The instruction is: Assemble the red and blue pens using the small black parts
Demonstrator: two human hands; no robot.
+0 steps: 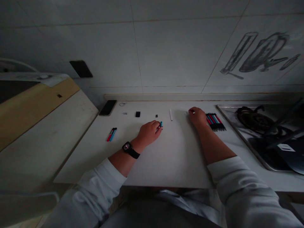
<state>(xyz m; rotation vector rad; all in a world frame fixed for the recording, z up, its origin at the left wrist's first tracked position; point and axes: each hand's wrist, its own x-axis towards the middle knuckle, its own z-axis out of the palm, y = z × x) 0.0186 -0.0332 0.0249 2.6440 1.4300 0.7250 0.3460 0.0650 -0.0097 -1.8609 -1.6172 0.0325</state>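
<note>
Over the middle of the white counter, my left hand (149, 133) pinches a small blue pen barrel (161, 124), mostly hidden by the fingers. My right hand (197, 116) rests on the counter at the right with its fingers curled; what they hold, if anything, is hidden. Right beside it lies a row of red, blue and black pens (215, 122). Between the hands, further back, is a thin white stick (171, 115). A tiny dark piece (156, 116) sits just beyond my left hand. Small black pieces (138, 114) and several little springs (125, 113) lie further left.
One red and one blue pen barrel (111, 134) lie side by side at the left. A phone (108, 108) and a thin ring (123, 104) are at the back left. A gas stove (256, 126) borders the right, a wooden-edged cabinet (42, 110) the left. A tiled wall stands behind.
</note>
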